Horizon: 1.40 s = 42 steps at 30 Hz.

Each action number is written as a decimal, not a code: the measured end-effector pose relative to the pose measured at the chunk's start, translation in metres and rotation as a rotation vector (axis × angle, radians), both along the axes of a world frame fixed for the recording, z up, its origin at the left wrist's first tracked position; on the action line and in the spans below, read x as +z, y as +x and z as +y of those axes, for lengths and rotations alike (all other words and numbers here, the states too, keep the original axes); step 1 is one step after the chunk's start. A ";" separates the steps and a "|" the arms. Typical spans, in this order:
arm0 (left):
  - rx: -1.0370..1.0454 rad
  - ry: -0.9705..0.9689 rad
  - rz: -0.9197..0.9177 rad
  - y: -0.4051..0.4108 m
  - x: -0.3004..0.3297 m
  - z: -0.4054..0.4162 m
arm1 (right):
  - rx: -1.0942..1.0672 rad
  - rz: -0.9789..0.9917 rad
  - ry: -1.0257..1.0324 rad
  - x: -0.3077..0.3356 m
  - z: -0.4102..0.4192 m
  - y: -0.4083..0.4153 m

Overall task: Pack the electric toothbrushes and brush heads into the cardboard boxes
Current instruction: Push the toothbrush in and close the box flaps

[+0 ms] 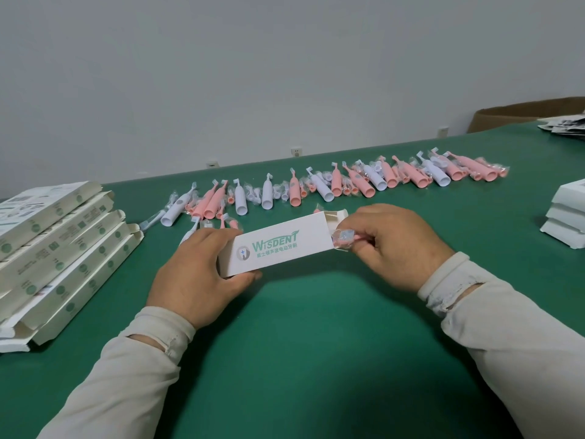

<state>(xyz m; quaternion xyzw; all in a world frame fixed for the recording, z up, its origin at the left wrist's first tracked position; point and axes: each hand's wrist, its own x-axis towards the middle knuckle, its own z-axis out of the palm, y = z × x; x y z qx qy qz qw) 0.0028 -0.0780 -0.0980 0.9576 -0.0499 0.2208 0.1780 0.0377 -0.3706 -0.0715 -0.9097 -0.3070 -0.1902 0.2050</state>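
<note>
Holding a white box (275, 245) at centre frame, the left hand (196, 274) grips its closed end, fingers curled over the top and thumb under the near edge. The box lies nearly level above the green bench (300, 359), its open end with raised flaps pointing right. The right hand (399, 245) pinches a wrapped pink brush head (343, 237) at that open mouth; the head's tip sits at the opening, and how far it is inside cannot be told.

Behind the box, a long row of pink and white toothbrushes (332, 185) and bagged heads runs across the bench from centre left to upper right, lying side by side, many touching. A few loose pieces lie just behind the left hand.

At the left edge, a stack of flat printed boxes (60, 245) rests fanned on the bench. At the right edge stands a smaller pile of white boxes (566, 213). In the upper right, a brown carton (522, 114) shows beyond the bench, with papers (566, 125) beside it. Both sleeves are pale and frayed at the cuffs.
</note>
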 end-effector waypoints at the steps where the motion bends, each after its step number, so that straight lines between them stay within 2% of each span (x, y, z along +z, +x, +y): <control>1: -0.004 -0.007 0.000 0.000 0.000 0.000 | 0.004 -0.019 -0.010 0.000 0.000 0.000; 5: -0.014 0.033 0.009 0.000 0.002 -0.001 | 0.085 0.059 0.064 0.002 0.002 -0.004; 10: -0.031 0.035 0.011 -0.001 0.001 0.001 | 0.070 0.058 -0.027 0.003 0.006 -0.004; 16: -0.050 -0.014 -0.001 0.000 0.003 0.002 | 0.050 0.011 -0.058 0.002 0.007 -0.004; 22: -0.085 0.016 -0.006 0.001 0.002 0.005 | 0.031 -0.122 -0.087 0.004 0.008 -0.004; 27: -0.125 -0.002 -0.020 0.001 0.003 0.006 | 0.100 -0.069 0.137 -0.002 0.010 -0.007; 32: -0.116 0.019 -0.014 0.002 0.004 0.008 | 0.199 0.252 0.318 -0.011 0.008 -0.003; 34: -0.113 0.004 -0.015 0.003 0.003 0.009 | 0.162 0.372 0.488 -0.013 0.006 0.001; 37: -0.116 0.003 -0.036 0.004 0.001 0.008 | 0.037 0.389 0.724 -0.011 -0.001 0.007; 40: -0.105 0.000 -0.038 0.004 0.000 0.008 | 0.028 0.420 0.778 -0.007 -0.002 0.006; 42: -0.095 -0.004 -0.041 0.004 -0.001 0.007 | 0.068 0.456 0.727 -0.003 0.001 -0.001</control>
